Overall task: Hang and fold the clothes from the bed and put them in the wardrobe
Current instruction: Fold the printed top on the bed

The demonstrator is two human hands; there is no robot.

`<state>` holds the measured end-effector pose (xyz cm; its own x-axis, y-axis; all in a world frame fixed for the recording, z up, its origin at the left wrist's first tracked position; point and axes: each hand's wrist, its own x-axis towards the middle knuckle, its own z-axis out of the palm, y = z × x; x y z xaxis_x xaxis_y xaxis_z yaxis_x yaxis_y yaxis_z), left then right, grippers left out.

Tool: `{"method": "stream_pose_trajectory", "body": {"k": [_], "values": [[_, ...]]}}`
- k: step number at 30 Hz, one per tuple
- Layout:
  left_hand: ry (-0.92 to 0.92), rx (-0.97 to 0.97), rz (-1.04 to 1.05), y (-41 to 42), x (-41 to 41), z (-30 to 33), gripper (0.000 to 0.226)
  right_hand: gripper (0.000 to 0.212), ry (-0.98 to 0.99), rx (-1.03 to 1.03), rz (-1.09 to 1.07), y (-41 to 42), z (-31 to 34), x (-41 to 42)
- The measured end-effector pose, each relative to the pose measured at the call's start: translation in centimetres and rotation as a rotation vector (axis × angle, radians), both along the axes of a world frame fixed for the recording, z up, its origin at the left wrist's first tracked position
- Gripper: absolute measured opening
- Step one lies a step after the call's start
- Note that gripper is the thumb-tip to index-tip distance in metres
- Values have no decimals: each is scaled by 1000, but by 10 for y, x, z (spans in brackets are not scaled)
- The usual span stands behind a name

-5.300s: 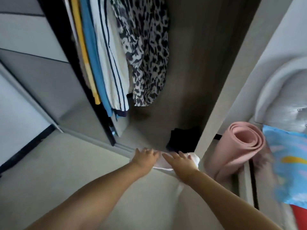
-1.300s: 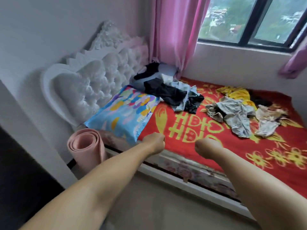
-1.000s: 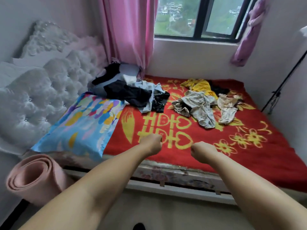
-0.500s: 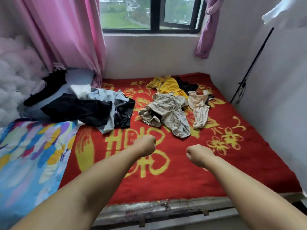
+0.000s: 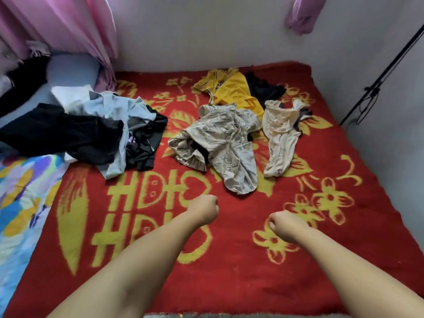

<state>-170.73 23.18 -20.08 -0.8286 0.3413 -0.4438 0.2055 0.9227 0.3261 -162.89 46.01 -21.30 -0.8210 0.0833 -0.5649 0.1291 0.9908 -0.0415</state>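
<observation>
Loose clothes lie on the red and yellow blanket [image 5: 229, 260] of the bed. A beige patterned garment [image 5: 224, 143] is crumpled in the middle, with a cream garment [image 5: 280, 138] to its right and a yellow garment [image 5: 231, 90] behind it. A pile of black clothing [image 5: 68, 134] and a light blue shirt [image 5: 114, 109] lies at the left. My left hand [image 5: 204, 211] and my right hand [image 5: 284, 226] hover over the blanket in front of the clothes, both with fingers curled into fists and holding nothing. The wardrobe is out of view.
A colourful blue pillow [image 5: 20, 198] lies at the left edge. Pink curtains [image 5: 68, 26] hang at the back left, and a purple cloth [image 5: 302, 12] hangs at the top right. A black stand [image 5: 378, 81] leans against the right wall.
The view has turned from the wardrobe to the bed and come closer over it. Both hands left the white cloth at the wardrobe and now hang as fists above the blanket.
</observation>
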Motion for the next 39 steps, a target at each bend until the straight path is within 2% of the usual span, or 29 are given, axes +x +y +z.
{"method": "stream_pose_trajectory", "body": {"k": [4,9,12,15,19,22,25,27,29,32,36,38,39], "values": [[-78,-15,34,3,-30,-48,29,28,-29,-52,8,5,-64,-49],[-187,-88,106,-25,-75,-126,32,31,-53,-199,40,-47,-158,-95],[-174,-82,122,-31,-109,-173,34,39,59,-278,-1,-71,-215,-125],[-123,-69,92,-32,-142,-209,42,42,195,-268,-38,-84,-260,-144],[136,22,71,-26,-199,-238,49,30,565,-269,-36,-91,-304,-141],[381,112,53,-16,-252,-250,57,33,679,-275,-14,-92,-319,-142],[422,-89,-41,-6,-292,-259,63,33,681,-250,-6,-94,-321,-141],[415,-167,-106,-6,-310,-263,36,33,699,-238,1,-93,-322,-142],[401,-84,-95,-14,-316,-261,9,34,712,-230,11,-90,-323,-144],[322,94,73,-33,-301,-254,20,34,711,-226,12,-88,-327,-144],[252,154,116,-54,-254,-233,37,34,731,-269,-5,-88,-326,-144],[214,189,100,-60,-230,-214,41,36,648,-255,-5,-90,-318,-146],[188,206,119,-63,-220,-203,44,37,529,-238,-6,-93,-308,-146]]}}
